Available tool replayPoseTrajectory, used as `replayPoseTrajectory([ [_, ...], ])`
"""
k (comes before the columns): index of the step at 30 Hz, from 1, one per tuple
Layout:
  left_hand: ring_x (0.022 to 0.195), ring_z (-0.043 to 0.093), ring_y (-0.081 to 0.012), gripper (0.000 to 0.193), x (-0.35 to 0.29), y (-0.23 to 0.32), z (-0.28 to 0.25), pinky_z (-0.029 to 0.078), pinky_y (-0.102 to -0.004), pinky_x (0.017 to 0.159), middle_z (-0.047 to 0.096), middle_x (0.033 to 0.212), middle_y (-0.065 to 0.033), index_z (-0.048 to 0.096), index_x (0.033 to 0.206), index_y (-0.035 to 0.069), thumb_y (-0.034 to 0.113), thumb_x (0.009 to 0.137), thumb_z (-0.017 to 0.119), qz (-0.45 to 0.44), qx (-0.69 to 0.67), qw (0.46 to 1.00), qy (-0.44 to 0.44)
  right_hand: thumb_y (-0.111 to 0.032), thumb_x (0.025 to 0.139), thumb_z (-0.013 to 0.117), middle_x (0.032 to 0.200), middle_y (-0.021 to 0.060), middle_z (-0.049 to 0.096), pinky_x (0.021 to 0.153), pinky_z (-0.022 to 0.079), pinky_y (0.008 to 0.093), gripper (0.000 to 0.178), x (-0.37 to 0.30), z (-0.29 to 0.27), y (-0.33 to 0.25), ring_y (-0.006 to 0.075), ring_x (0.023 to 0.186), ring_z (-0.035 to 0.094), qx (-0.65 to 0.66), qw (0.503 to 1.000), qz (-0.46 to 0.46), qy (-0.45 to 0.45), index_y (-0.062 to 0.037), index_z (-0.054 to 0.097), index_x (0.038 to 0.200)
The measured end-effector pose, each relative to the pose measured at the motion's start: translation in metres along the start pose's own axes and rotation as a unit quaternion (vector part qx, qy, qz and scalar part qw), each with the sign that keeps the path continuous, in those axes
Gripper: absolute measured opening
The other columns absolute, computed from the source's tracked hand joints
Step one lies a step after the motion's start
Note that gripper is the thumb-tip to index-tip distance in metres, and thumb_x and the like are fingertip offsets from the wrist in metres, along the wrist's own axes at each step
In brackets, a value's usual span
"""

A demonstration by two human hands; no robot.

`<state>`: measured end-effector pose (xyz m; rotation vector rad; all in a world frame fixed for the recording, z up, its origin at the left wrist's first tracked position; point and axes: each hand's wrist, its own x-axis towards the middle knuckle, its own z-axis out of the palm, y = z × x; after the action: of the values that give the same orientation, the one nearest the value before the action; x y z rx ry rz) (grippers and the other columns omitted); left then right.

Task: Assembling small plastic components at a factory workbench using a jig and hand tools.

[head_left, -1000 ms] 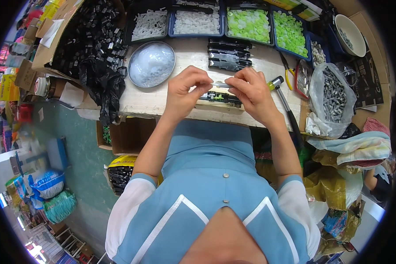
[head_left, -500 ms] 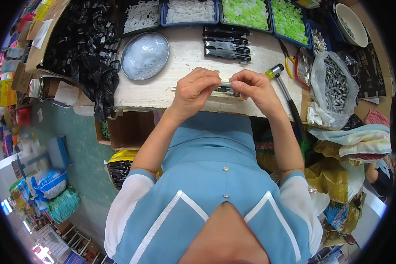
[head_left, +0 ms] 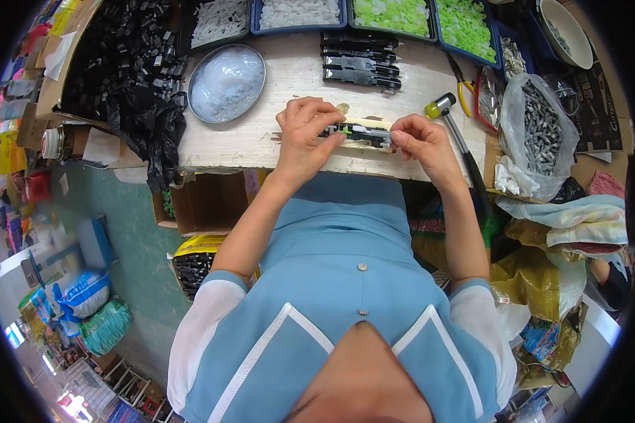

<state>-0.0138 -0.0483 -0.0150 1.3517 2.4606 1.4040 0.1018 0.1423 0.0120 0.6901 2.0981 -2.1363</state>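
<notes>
Workbench [head_left: 261, 144], pale and scuffed, spanning the upper view, its near edge against the person's torso. Heap of black plastic parts [head_left: 123, 53] at far left; bins of white pieces [head_left: 300, 13] and green pieces [head_left: 430, 15] along the back. Clear bag of grey metal parts [head_left: 540, 130] at right. Round metal dish [head_left: 226, 82] left of centre. Stack of finished black assemblies [head_left: 360, 60] behind the hands. Hammer [head_left: 458, 144] with yellow-banded head, just beside the right hand. Both forearms rise from the lower edge and converge at the bench's near edge. Left hand [head_left: 307, 134], fingers curled down, pinches one end of a long black part with a green insert [head_left: 356, 132]; right hand [head_left: 420, 141], fingers bent, grips the other end. The part lies level on a pale block, between both hands.
</notes>
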Motion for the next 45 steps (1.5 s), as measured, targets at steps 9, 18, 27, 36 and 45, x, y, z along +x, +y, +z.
replayPoseTrajectory([
  [9, 0.094, 0.043, -0.0188, 0.024, 0.000, 0.001, 0.008, 0.027, -0.0322, 0.082, 0.056, 0.092, 0.0012, 0.064, 0.084, 0.010, 0.012, 0.061, 0.070, -0.033, 0.026, 0.999, 0.010, -0.015, 0.082, 0.059, 0.068, -0.0005, 0.057, 0.052, 0.037, 0.0175, 0.012, 0.007, 0.008, 0.005, 0.0042, 0.060, 0.047, -0.012, 1.000, -0.016, -0.014, -0.0038, 0.058, 0.085],
  [18, 0.090, 0.043, -0.0178, 0.022, -0.002, 0.000, 0.009, 0.028, -0.0316, 0.079, 0.055, 0.087, 0.0018, 0.064, 0.082, 0.011, 0.013, 0.061, 0.071, -0.048, 0.024, 0.999, 0.011, -0.009, 0.080, 0.059, 0.063, -0.0007, 0.055, 0.050, 0.037, 0.0186, 0.006, 0.008, 0.014, 0.003, 0.0050, 0.057, 0.047, -0.035, 0.999, 0.017, 0.017, -0.0022, 0.058, 0.079],
  [27, 0.087, 0.044, -0.0166, 0.009, 0.002, -0.002, 0.008, 0.026, -0.0314, 0.079, 0.055, 0.083, 0.0037, 0.064, 0.069, 0.012, 0.010, 0.061, 0.068, 0.005, 0.032, 0.999, -0.002, -0.010, 0.073, 0.062, 0.057, -0.0003, 0.053, 0.046, 0.037, 0.0209, 0.012, 0.020, 0.009, 0.018, 0.0052, 0.051, 0.047, -0.110, 0.991, -0.002, 0.077, -0.0029, 0.052, 0.070],
  [36, 0.088, 0.044, -0.0192, 0.009, 0.002, 0.002, 0.005, 0.026, -0.0331, 0.078, 0.054, 0.083, 0.0009, 0.062, 0.067, 0.011, 0.007, 0.060, 0.067, -0.012, 0.031, 0.999, -0.019, -0.008, 0.075, 0.060, 0.058, 0.0028, 0.053, 0.053, 0.040, 0.0255, 0.009, 0.034, -0.007, -0.019, 0.0079, 0.056, 0.049, -0.332, 0.939, -0.092, 0.005, -0.0006, 0.055, 0.072],
  [45, 0.088, 0.045, -0.0200, 0.009, 0.005, 0.007, 0.003, 0.026, -0.0352, 0.078, 0.053, 0.082, 0.0006, 0.061, 0.067, 0.010, 0.005, 0.061, 0.066, -0.001, 0.017, 1.000, -0.006, -0.003, 0.068, 0.057, 0.089, 0.0084, 0.055, 0.070, 0.045, 0.0391, 0.027, 0.177, -0.122, -0.150, 0.0279, 0.086, 0.054, -0.563, 0.613, -0.397, 0.387, -0.0129, 0.062, 0.093],
])
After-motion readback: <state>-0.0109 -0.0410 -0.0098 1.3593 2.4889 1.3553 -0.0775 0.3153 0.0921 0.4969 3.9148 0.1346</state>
